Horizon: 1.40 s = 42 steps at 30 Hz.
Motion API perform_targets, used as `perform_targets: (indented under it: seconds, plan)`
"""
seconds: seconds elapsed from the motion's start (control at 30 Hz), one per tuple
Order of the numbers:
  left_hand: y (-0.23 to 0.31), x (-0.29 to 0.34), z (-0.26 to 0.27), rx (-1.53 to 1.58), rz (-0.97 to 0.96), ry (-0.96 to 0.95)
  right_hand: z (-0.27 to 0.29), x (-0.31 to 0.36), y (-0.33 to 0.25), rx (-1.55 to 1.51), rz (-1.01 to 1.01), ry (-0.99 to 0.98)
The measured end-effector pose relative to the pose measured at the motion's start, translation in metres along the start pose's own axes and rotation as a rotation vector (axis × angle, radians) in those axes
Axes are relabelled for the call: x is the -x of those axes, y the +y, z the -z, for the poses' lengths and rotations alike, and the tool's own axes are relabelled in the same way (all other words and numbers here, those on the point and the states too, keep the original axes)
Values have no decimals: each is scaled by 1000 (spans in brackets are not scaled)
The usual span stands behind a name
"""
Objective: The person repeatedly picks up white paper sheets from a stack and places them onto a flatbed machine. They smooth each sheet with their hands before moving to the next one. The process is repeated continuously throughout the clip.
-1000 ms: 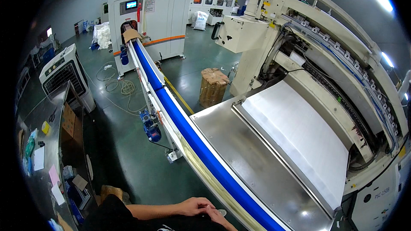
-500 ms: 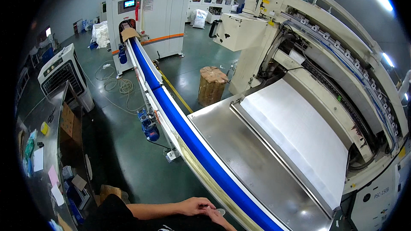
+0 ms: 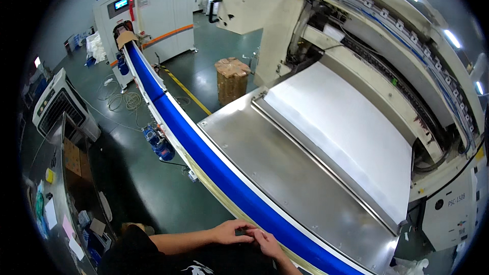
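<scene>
Both hands meet low in the picture, at the near edge of the conveyor's blue belt [image 3: 193, 153]. My left hand [image 3: 233, 231] comes in from the left with its fingers bent and their tips against the right hand's. From below, my right hand [image 3: 268, 243] reaches up with its fingers curled and pressed together. Whatever sits between the fingertips is too small or hidden to make out. A yellowish strip [image 3: 219, 191] runs along the conveyor's near side, right beside the hands.
Beyond the belt stands a large cream machine with a metal table [image 3: 254, 147] and a white sheet [image 3: 336, 137]. A white cabinet machine [image 3: 163, 15] is at the conveyor's far end. On the left are an air cooler [image 3: 66, 104] and a cluttered bench [image 3: 58, 193]. A brown wrapped roll [image 3: 233, 81] stands behind.
The whole view has shifted, with the machines now further left and higher. My hands sit slightly higher and closer to the belt. A pale round thing by the right hand no longer shows.
</scene>
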State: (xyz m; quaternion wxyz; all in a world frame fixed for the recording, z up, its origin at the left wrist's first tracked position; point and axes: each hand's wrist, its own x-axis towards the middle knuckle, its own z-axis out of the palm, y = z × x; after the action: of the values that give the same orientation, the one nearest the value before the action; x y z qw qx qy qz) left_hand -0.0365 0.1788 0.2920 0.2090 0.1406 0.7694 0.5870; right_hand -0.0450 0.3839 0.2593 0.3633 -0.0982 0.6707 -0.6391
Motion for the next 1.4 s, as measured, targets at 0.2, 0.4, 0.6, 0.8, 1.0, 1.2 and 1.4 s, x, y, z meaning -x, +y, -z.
perform_targets:
  seconds: [0.2, 0.4, 0.6, 0.8, 1.0, 1.2, 1.4]
  plan:
    - [9, -61, -20, 6, 30, -17, 64, 11, -7, -130, -122, 152]
    - [16, -112, -34, -78, 34, 40, 139, 2, 15, -121, -134, 233]
    - [19, -152, -7, -361, 103, 97, 214, -37, 38, 141, -174, 338]
    - [-24, -215, 67, -669, 78, 113, 257, -86, -5, 407, -150, 443]
    - [-69, -327, 149, -747, -8, 242, 289, -159, -41, 531, -156, 525]
    - [-101, -430, 201, -975, -134, 362, 330, -269, -79, 697, 25, 551]
    - [-147, -458, 213, -1038, -119, 384, 349, -424, -143, 843, 109, 478]
